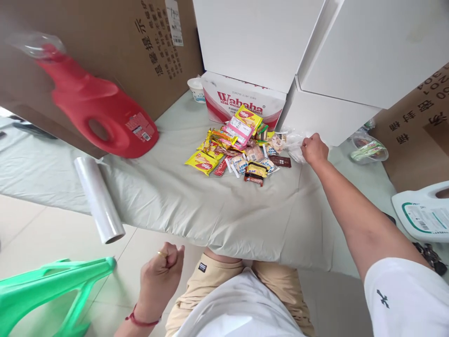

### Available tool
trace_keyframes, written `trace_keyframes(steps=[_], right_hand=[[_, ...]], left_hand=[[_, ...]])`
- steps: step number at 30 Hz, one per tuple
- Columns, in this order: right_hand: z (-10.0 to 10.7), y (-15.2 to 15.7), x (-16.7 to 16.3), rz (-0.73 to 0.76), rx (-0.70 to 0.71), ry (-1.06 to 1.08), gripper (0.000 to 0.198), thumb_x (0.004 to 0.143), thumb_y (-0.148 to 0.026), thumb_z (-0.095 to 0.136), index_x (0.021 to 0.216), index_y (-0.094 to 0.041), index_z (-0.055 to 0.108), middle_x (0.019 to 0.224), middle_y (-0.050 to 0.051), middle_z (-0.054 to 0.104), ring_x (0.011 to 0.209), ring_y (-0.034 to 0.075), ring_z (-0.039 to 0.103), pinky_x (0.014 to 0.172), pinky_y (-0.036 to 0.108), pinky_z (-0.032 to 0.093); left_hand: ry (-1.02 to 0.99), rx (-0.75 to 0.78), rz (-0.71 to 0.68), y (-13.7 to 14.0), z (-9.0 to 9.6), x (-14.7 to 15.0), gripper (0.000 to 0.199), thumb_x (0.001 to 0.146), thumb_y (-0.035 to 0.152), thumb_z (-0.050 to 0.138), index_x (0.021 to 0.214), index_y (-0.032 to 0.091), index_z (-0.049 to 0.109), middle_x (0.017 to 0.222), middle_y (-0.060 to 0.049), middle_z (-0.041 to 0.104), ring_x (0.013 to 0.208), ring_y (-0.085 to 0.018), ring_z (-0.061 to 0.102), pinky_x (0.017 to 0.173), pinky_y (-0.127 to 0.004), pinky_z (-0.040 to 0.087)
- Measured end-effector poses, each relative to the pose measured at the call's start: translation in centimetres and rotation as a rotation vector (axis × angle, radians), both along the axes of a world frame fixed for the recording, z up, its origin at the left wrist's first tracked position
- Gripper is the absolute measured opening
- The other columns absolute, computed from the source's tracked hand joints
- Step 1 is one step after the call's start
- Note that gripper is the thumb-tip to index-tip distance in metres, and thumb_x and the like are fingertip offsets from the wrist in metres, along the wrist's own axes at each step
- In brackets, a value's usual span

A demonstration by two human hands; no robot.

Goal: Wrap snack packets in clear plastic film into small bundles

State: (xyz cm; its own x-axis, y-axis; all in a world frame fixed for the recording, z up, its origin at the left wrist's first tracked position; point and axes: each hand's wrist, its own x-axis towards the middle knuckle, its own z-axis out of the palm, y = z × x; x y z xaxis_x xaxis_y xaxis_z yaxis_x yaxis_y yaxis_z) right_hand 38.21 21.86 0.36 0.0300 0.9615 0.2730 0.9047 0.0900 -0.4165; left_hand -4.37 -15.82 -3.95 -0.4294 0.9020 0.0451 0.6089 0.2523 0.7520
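Note:
My right hand (315, 150) is closed on the edge of a crumpled clear plastic bag (295, 142), at the right end of a pile of snacks. In that pile lie yellow nabati packets (203, 162), a pink-and-white packet (239, 130), a dark brown wrapper (280, 161) and several small blue-and-white sachets (239, 164). My left hand (162, 270) hangs in front of the table edge, curled into a fist with a ring on one finger. Nothing shows in it.
Behind the snacks stands a Wahaha carton (245, 99) beside white boxes (259, 37). A red jug (105, 110) and a roll of clear film (99, 201) are on the left. To the right are a white bottle (423, 213) and a plastic tub (368, 149). A green stool (59, 281) stands below.

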Motion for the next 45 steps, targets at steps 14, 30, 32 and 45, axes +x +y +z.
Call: trace_keyframes(steps=[14, 30, 32, 45], right_hand=[[-1.5, -17.4, -6.3, -0.057, -0.388, 1.362, 0.048, 0.052, -0.038, 0.091, 0.086, -0.023, 0.060, 0.063, -0.010, 0.047, 0.045, 0.004, 0.024, 0.039, 0.020, 0.014], [-6.3, -19.6, -8.5, -0.103, -0.064, 1.143, 0.043, 0.083, -0.060, 0.071, 0.107, -0.025, 0.064, 0.089, 0.001, 0.063, 0.060, 0.012, 0.043, 0.051, 0.025, 0.035], [-6.0, -20.0, -8.7, -0.034, -0.072, 1.065, 0.046, 0.083, -0.061, 0.071, 0.111, -0.026, 0.065, 0.095, 0.003, 0.064, 0.067, 0.014, 0.049, 0.058, 0.027, 0.043], [-5.7, -19.8, -8.5, 0.020, -0.155, 1.157, 0.023, 0.082, -0.044, 0.077, 0.084, -0.022, 0.070, 0.069, -0.004, 0.057, 0.057, 0.010, 0.042, 0.055, 0.024, 0.037]], left_hand=[[-0.916, -0.046, -0.491, 7.4, 1.1, 6.4, 0.023, 0.093, 0.043, 0.063, 0.090, 0.020, 0.061, 0.077, -0.001, 0.055, 0.065, -0.012, 0.050, 0.060, -0.026, 0.040], [-1.080, -0.045, -0.600, 20.8, -2.7, 18.6, 0.036, 0.072, 0.043, 0.087, 0.077, 0.018, 0.061, 0.067, 0.004, 0.057, 0.058, -0.008, 0.043, 0.056, -0.022, 0.033], [-1.061, -0.035, -0.583, 20.7, -3.1, 18.6, 0.036, 0.073, 0.043, 0.085, 0.075, 0.018, 0.059, 0.066, 0.005, 0.056, 0.057, -0.007, 0.042, 0.056, -0.022, 0.032], [-1.249, -0.074, -0.470, 21.9, -3.0, 17.7, 0.046, 0.075, 0.059, 0.080, 0.082, 0.020, 0.058, 0.065, 0.006, 0.053, 0.051, -0.006, 0.043, 0.045, -0.019, 0.026]])
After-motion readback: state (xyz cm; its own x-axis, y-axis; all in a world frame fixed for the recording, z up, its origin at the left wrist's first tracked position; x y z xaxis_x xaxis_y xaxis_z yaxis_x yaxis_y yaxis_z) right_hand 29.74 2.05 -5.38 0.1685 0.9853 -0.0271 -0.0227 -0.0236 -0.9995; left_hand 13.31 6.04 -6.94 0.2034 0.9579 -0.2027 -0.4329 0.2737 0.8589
